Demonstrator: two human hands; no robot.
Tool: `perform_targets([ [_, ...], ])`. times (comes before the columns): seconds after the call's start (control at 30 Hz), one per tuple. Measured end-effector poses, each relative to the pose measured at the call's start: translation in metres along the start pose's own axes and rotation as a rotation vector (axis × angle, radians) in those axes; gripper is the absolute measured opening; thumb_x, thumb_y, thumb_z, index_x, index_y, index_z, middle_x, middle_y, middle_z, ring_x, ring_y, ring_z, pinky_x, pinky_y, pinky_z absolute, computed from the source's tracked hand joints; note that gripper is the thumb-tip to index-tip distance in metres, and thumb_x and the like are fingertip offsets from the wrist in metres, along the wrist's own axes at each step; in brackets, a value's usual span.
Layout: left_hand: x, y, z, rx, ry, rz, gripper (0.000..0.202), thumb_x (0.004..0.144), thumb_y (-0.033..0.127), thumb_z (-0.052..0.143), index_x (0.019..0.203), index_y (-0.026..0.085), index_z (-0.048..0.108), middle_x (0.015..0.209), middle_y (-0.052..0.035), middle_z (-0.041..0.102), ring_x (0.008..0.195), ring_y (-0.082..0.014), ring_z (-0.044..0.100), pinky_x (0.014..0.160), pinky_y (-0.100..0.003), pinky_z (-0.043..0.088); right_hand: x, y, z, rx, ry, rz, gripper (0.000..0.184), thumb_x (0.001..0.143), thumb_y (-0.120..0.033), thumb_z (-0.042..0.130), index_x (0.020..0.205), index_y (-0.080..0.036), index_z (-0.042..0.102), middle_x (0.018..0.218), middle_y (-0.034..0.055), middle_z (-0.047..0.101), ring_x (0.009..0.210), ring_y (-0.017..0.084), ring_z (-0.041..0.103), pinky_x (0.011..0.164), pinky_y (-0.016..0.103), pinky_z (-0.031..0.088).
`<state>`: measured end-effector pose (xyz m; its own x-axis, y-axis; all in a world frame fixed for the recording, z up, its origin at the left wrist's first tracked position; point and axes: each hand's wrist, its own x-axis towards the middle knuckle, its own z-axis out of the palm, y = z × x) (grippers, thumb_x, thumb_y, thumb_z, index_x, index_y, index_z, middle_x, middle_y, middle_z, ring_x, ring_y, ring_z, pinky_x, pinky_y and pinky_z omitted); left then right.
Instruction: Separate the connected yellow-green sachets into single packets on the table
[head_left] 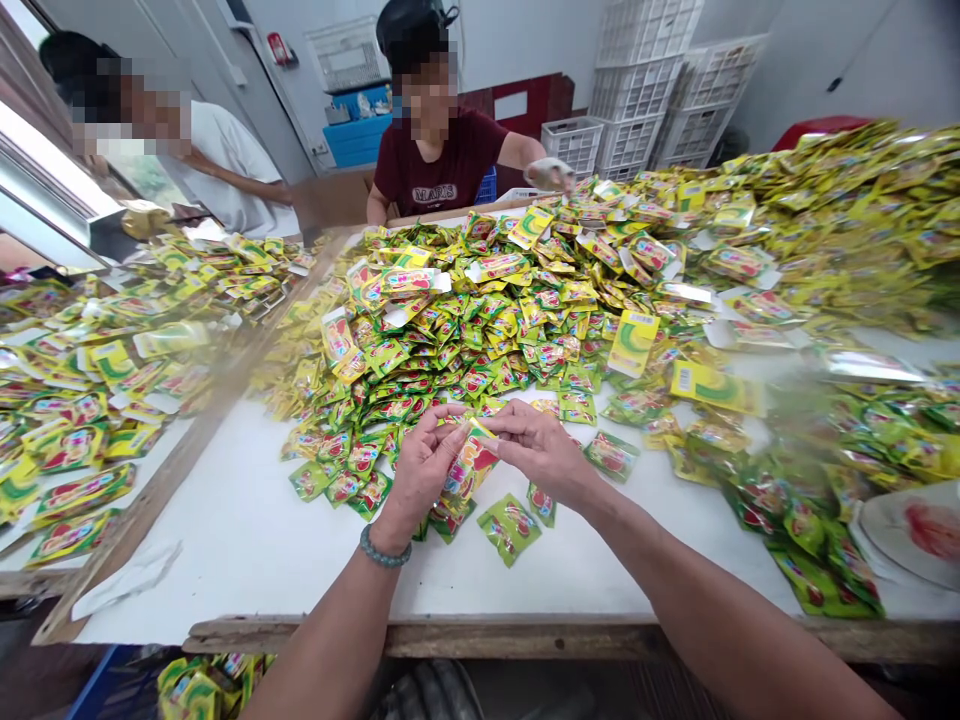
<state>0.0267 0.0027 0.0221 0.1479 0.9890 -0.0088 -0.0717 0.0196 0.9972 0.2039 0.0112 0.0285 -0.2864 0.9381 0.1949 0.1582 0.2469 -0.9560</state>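
Between my hands is a small yellow carton (pixel 470 466) with red and green print, tilted above the table. My left hand (pixel 429 462) grips its left side, thumb on the front face; a beaded bracelet circles that wrist. At the carton's upper right end, my right hand (pixel 536 447) pinches the edge with thumb and fingers. Whether anything is inside the carton cannot be seen. Just below lies a green sachet (pixel 509 528) flat on the white table top (pixel 585 570). Another green sachet (pixel 611 455) rests right of my right hand.
A large heap of sachets and cartons (pixel 465 340) spreads beyond my hands. A wooden divider (pixel 172 490) separates another heap at left. Two people sit across the table; one reaches a gloved hand (pixel 550 174) into the heap. White crates (pixel 637 80) are stacked behind. A round dish (pixel 915 530) stands at right.
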Motion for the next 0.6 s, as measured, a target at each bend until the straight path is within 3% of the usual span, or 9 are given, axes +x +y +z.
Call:
perform_targets([
  [0.13,0.001,0.002,0.000,-0.048,0.050,0.012,0.037,0.082,0.043,0.069,0.109,0.020,0.058,0.073,0.0005,0.068,0.056,-0.0118,0.061,0.054,-0.023,0.049,-0.001,0.006,0.007,0.095,0.028,0.011,0.029,0.083,-0.040,0.069,0.107,-0.026,0.076,0.086,0.0035,0.059,0.083,0.018,0.056,0.071,0.031,0.048],
  [0.33,-0.001,0.004,-0.003,-0.043,0.098,0.045,0.035,0.082,0.042,0.070,0.108,0.020,0.060,0.066,0.0027,0.064,0.052,-0.0102,0.056,0.051,-0.021,0.044,-0.008,0.004,0.023,-0.253,0.213,-0.275,0.027,0.091,-0.027,0.058,0.113,-0.025,0.073,0.088,0.0079,0.063,0.084,0.021,0.057,0.077,0.036,0.049],
  [0.6,-0.001,0.003,0.002,0.065,0.052,0.067,0.034,0.085,0.043,0.066,0.108,0.019,0.059,0.065,0.0036,0.060,0.047,-0.0069,0.044,0.045,-0.019,0.033,-0.004,0.006,0.024,-0.123,0.199,-0.185,0.027,0.089,-0.026,0.062,0.115,-0.029,0.072,0.099,0.0066,0.067,0.094,0.021,0.060,0.084,0.037,0.050],
])
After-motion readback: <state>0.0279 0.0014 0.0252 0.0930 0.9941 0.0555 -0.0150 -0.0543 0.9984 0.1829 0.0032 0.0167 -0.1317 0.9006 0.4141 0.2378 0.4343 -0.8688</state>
